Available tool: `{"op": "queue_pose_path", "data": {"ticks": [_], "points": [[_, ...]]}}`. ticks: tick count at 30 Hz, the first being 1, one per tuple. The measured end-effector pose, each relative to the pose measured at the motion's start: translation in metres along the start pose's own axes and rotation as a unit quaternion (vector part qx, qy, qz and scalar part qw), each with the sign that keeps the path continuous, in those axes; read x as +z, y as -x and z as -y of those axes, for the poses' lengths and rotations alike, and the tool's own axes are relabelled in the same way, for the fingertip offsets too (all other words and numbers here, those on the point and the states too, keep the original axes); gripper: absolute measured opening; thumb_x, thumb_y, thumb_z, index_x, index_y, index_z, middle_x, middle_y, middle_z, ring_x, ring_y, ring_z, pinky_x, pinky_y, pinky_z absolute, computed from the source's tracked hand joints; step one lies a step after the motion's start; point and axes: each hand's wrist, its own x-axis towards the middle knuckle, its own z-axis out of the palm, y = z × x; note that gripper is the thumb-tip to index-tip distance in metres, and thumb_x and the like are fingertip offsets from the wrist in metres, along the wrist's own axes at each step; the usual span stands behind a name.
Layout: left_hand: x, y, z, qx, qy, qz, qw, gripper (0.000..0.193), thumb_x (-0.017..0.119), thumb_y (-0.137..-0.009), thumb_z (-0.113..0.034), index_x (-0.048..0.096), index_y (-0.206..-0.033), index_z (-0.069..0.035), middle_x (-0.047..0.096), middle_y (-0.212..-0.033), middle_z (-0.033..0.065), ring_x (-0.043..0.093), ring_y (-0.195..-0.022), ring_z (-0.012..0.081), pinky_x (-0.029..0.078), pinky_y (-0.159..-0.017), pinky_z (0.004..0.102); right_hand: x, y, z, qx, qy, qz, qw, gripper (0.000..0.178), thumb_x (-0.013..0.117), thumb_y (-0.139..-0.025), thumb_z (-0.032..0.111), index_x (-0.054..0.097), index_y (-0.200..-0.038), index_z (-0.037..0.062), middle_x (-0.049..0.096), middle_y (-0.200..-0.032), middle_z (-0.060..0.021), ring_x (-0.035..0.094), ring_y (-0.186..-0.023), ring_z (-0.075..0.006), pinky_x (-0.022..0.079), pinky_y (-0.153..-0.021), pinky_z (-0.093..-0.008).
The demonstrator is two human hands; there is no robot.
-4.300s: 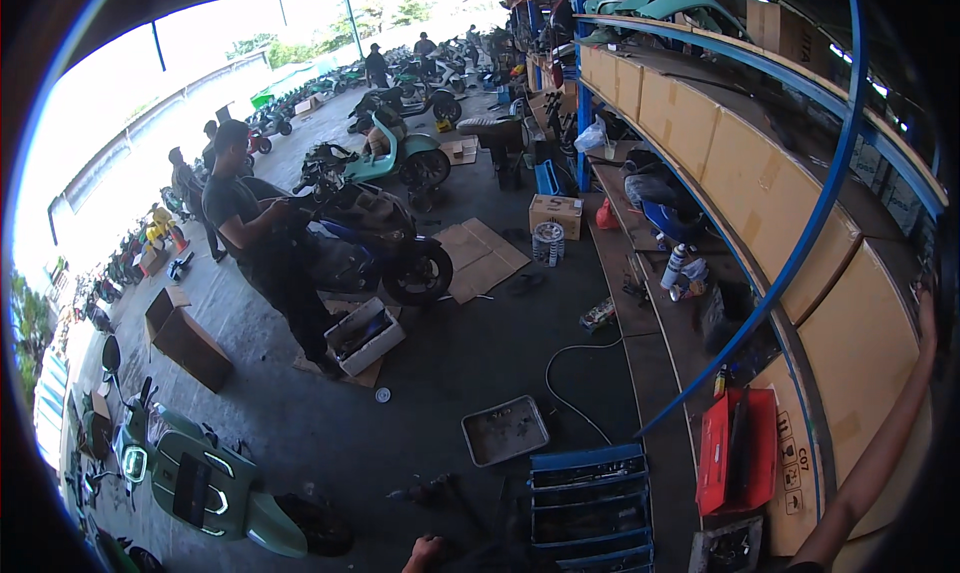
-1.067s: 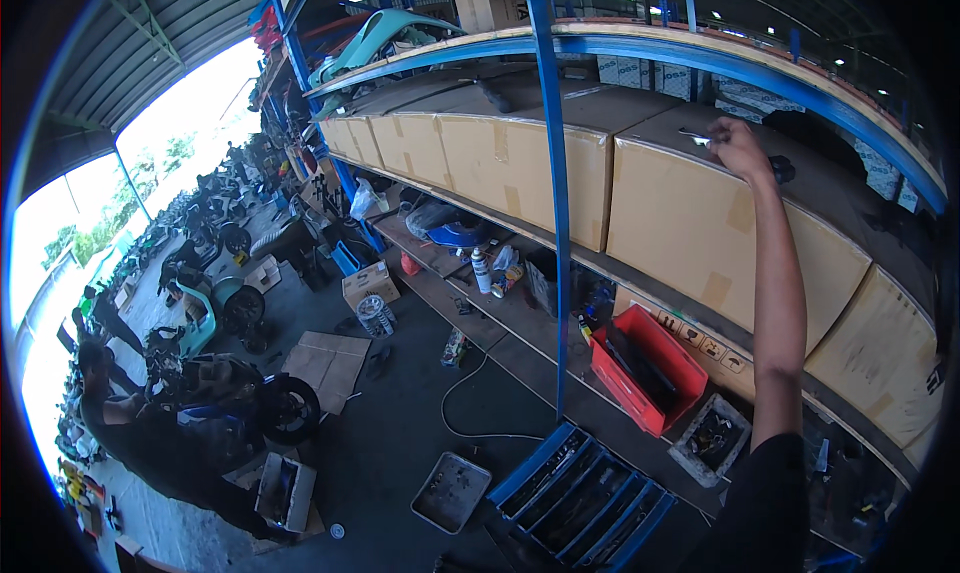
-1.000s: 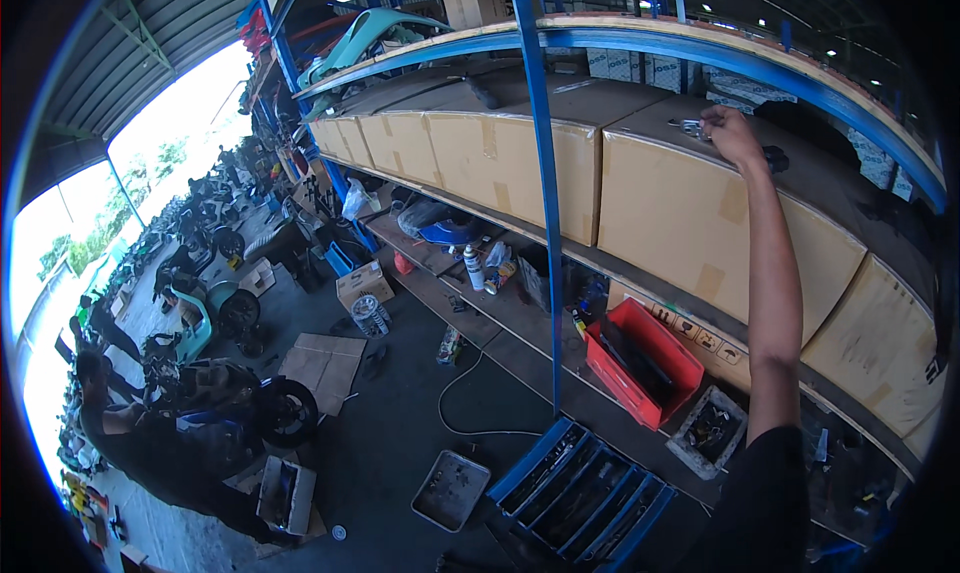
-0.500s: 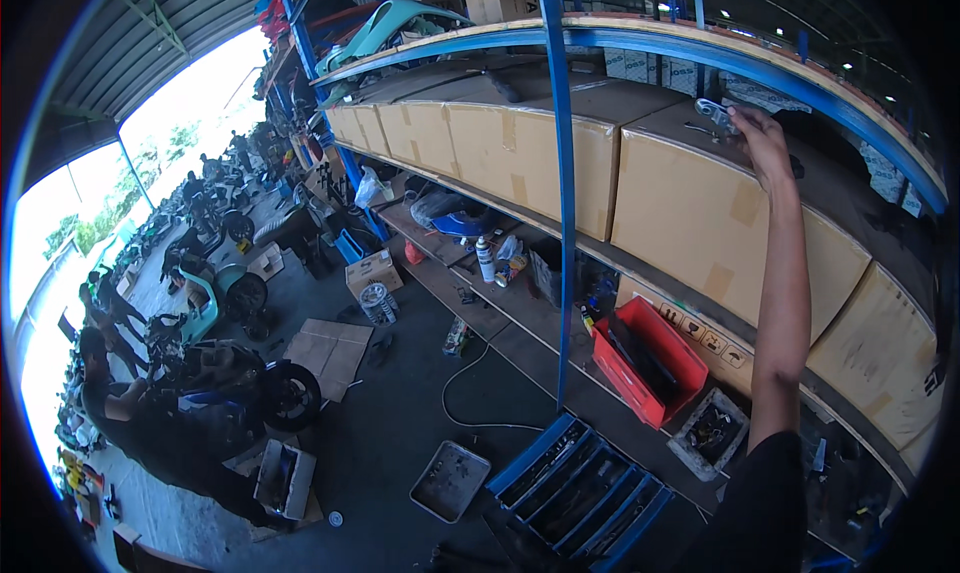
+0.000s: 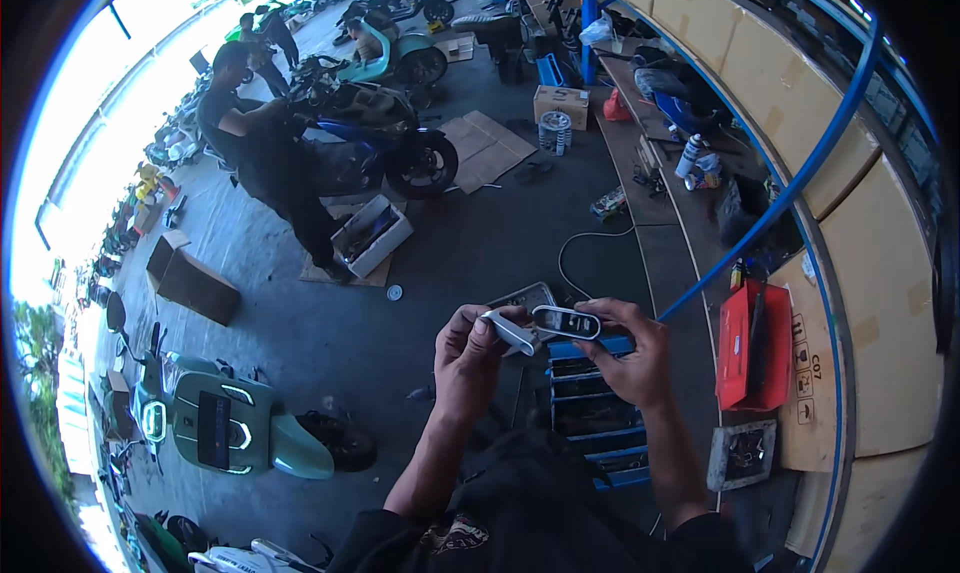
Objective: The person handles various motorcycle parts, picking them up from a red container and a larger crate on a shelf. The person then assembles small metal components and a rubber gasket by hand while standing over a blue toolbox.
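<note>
In front of my chest, my left hand (image 5: pixel 464 361) is closed on a small whitish oblong cover (image 5: pixel 513 335), pinched between thumb and fingers and held tilted. Beside it, my right hand (image 5: pixel 636 357) grips a small oval case (image 5: pixel 567 321) with a light rim and a dark inside facing me. The two pieces are very close together; I cannot tell whether they touch. Below my hands, a blue cantilever toolbox (image 5: pixel 598 415) stands open on the floor, partly covered by my right hand and forearm. A metal tray (image 5: pixel 531 295) shows just behind the pieces.
To the right, a shelf rack with a blue post (image 5: pixel 745 235) carries large cardboard boxes (image 5: pixel 905 263). A red bin (image 5: pixel 740 348) and a parts box (image 5: pixel 742 455) stand low there. A green scooter (image 5: pixel 235 423) is at left. Another person (image 5: pixel 262 158) bends over a motorcycle (image 5: pixel 375 153).
My right hand has come down from the top of the boxes with a small object. My left hand has come into view holding a cover. My view has swung left and downward.
</note>
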Motion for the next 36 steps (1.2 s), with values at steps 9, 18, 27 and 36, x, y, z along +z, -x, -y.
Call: {"op": "queue_pose_path", "data": {"ticks": [9, 18, 27, 36], "points": [[-0.049, 0.041, -0.029, 0.076, -0.074, -0.039, 0.994, 0.012, 0.067, -0.093, -0.015, 0.061, -0.091, -0.004, 0.045, -0.143, 0.0168, 0.053, -0.125, 0.0262, 0.045, -0.102, 0.0442, 0.097, 0.019, 0.020, -0.005, -0.160, 0.014, 0.987, 0.040, 0.077, -0.073, -0.009, 0.058, -0.106, 0.0007, 0.066, -0.114, -0.0188, 0.066, -0.108, -0.0257, 0.057, -0.090, -0.0343], [-0.072, 0.066, -0.075, 0.049, -0.128, -0.031, 0.990, 0.018, 0.067, -0.093, -0.017, 0.058, -0.087, -0.003, 0.056, -0.131, 0.0237, 0.063, -0.108, 0.0212, 0.052, -0.089, 0.0316, 0.150, 0.030, 0.038, -0.028, -0.161, 0.014, 0.987, 0.034, 0.073, -0.074, -0.012, 0.060, -0.102, 0.0009, 0.066, -0.115, -0.0183, 0.066, -0.109, -0.0262, 0.057, -0.091, -0.0336], [-0.092, 0.080, -0.080, 0.097, -0.147, -0.043, 0.983, 0.014, 0.071, -0.088, -0.004, 0.058, -0.090, 0.001, 0.062, -0.120, 0.0244, 0.064, -0.107, 0.0235, 0.055, -0.091, 0.0374, 0.170, 0.039, 0.052, 0.002, -0.243, 0.031, 0.970, 0.037, 0.074, -0.077, -0.009, 0.060, -0.109, 0.0000, 0.059, -0.125, -0.0183, 0.063, -0.112, -0.0250, 0.054, -0.096, -0.0337], [-0.103, 0.079, -0.074, 0.131, -0.115, -0.067, 0.982, 0.020, 0.073, -0.088, -0.014, 0.067, -0.096, 0.003, 0.058, -0.126, 0.0263, 0.065, -0.100, 0.0224, 0.056, -0.084, 0.0316, 0.172, 0.035, 0.040, 0.042, -0.354, 0.083, 0.931, 0.042, 0.070, -0.081, -0.009, 0.060, -0.121, -0.0021, 0.053, -0.136, -0.0210, 0.055, -0.125, -0.0300, 0.053, -0.100, -0.0365]]}}
